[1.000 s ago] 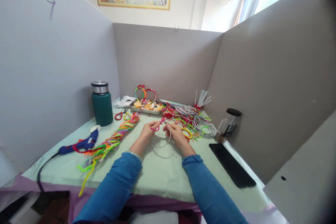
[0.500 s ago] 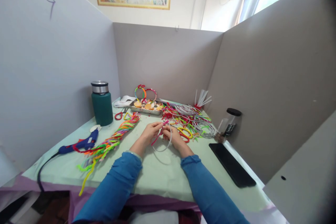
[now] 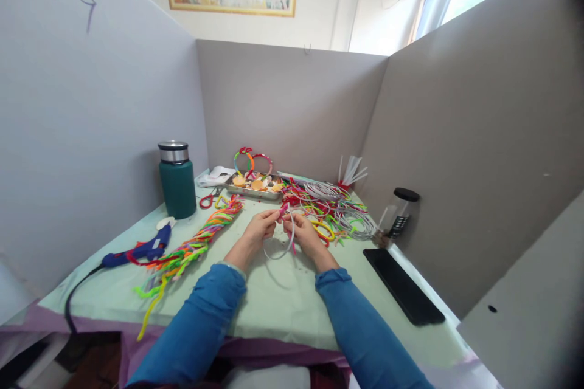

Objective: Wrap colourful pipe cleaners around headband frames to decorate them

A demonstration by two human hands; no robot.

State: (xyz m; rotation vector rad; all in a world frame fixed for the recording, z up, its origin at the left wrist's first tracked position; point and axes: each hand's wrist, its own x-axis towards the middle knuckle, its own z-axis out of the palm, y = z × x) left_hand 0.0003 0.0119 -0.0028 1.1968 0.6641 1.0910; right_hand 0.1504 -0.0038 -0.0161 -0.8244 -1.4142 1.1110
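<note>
The left hand [image 3: 261, 226] and right hand [image 3: 302, 232] each pinch a fuzzy pink stem [image 3: 283, 211] and a thin, smooth grey hoop [image 3: 279, 258] above the middle of the pale cloth-covered counter [image 3: 274, 310]. Left of them lies a twisted bundle of soft, multicoloured stems [image 3: 205, 234]; on the far right, glossy grey coils [image 3: 358, 223] lie in a loose tangle. A shallow metal tray [image 3: 255, 194] sits beyond.

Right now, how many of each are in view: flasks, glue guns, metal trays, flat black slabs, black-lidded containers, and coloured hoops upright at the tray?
Green flask: 1
Blue glue gun: 1
Metal tray: 1
Flat black slab: 1
Black-lidded container: 1
Upright coloured hoops: 2
Total: 7
</note>
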